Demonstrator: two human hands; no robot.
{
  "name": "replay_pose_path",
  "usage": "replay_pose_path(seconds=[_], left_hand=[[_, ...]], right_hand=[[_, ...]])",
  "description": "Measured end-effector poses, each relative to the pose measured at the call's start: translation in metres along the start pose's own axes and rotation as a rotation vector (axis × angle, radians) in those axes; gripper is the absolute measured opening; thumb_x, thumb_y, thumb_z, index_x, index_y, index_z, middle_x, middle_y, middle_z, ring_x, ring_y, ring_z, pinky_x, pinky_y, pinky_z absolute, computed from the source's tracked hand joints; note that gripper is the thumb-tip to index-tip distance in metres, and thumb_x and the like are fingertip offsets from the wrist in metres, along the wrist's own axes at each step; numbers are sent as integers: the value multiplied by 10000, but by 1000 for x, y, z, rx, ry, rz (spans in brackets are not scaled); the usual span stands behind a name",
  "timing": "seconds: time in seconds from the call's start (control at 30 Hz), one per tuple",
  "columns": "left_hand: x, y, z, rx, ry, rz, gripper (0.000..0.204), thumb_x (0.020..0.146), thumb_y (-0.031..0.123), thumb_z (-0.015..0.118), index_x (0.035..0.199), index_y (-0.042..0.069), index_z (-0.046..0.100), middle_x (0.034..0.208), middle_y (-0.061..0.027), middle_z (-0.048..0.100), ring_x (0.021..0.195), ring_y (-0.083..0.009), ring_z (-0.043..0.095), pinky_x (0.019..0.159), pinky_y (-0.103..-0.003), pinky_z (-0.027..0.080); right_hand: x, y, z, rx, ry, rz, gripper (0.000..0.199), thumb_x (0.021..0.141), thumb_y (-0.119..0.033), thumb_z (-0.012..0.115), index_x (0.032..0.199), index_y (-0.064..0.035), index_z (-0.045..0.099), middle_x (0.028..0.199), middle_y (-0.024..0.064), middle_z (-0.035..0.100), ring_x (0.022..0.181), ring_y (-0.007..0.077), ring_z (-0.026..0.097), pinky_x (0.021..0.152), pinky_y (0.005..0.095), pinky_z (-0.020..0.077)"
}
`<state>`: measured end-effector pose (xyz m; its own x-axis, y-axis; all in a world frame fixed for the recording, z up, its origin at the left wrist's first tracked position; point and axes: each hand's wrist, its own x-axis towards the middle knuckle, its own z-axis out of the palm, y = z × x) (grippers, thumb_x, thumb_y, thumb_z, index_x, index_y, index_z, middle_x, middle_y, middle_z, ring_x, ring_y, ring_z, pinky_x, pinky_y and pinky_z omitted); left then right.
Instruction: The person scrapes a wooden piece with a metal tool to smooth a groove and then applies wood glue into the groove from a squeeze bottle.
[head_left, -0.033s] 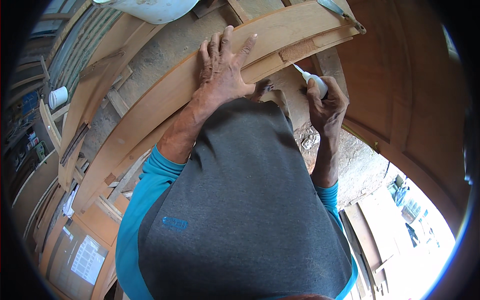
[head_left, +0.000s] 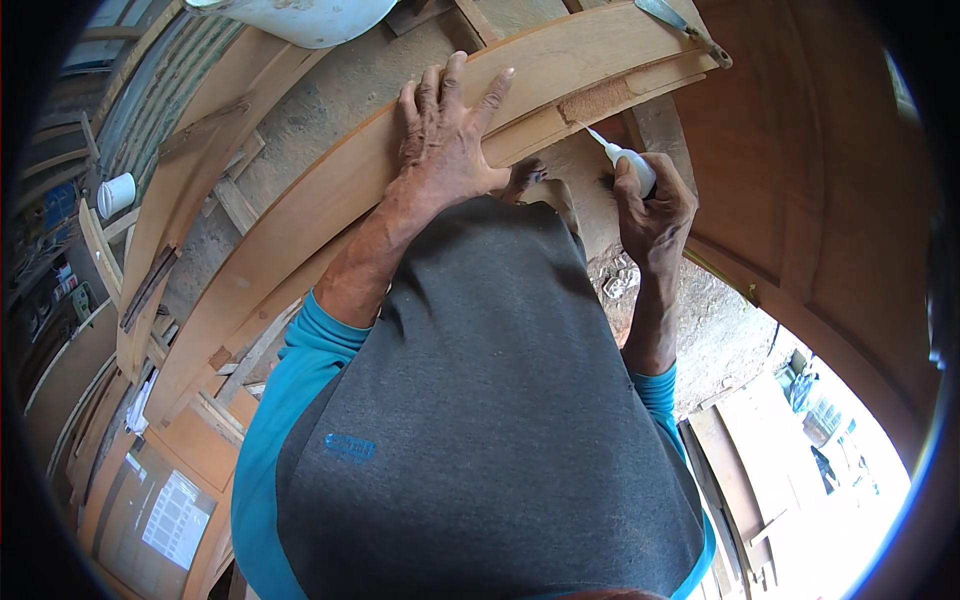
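A long wooden board [head_left: 300, 205], bent by the lens, runs across in front of me. My left hand [head_left: 445, 135] lies on it with fingers spread, palm down. On the board's near side, to the right, there is a rough recess [head_left: 597, 103]. My right hand [head_left: 657, 205] is closed around a small white squeeze bottle [head_left: 634, 170]. Its thin nozzle points up and left, with the tip at or close to the recess's near edge; whether it touches I cannot tell. A flat-bladed tool [head_left: 672, 20] with a dark handle rests on the board's far right end.
A white bucket [head_left: 300, 20] stands beyond the board at the top. Large brown wooden panels [head_left: 830, 170] rise on the right. More timber [head_left: 190, 185] and a white container [head_left: 116, 195] are at the left. A paper sheet [head_left: 178, 520] lies on a panel at lower left.
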<state>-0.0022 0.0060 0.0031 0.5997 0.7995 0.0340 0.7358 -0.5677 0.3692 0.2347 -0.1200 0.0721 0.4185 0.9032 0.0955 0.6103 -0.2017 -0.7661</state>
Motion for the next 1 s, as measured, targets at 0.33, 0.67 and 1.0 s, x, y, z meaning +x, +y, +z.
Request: replay_pose_path(seconds=[0.33, 0.67, 1.0], left_hand=[[0, 0, 1, 7, -4, 2, 1301, 591, 473, 934, 1755, 344, 367, 1719, -283, 269, 1571, -498, 269, 1275, -697, 195], [0, 0, 0, -5, 6, 0, 1299, 595, 474, 932, 1756, 342, 364, 1719, -282, 276, 1570, -501, 272, 1270, -703, 202], [0, 1, -1, 4, 4, 1, 1289, 599, 469, 922, 1755, 339, 368, 1719, -284, 279, 1566, -503, 282, 1275, -697, 202]], right_hand=[[5, 2, -4, -42, 29, -13, 193, 1007, -175, 814, 981, 2, 739, 785, 133, 713, 683, 183, 699, 657, 348, 561], [6, 2, -4, -30, 5, -21, 196, 1011, -181, 814, 981, -2, 740, 801, 134, 719, 688, 179, 693, 656, 347, 560], [9, 10, -5, -26, 57, -41, 186, 1016, -166, 805, 976, 1, 732, 775, 112, 680, 673, 152, 646, 644, 329, 538]])
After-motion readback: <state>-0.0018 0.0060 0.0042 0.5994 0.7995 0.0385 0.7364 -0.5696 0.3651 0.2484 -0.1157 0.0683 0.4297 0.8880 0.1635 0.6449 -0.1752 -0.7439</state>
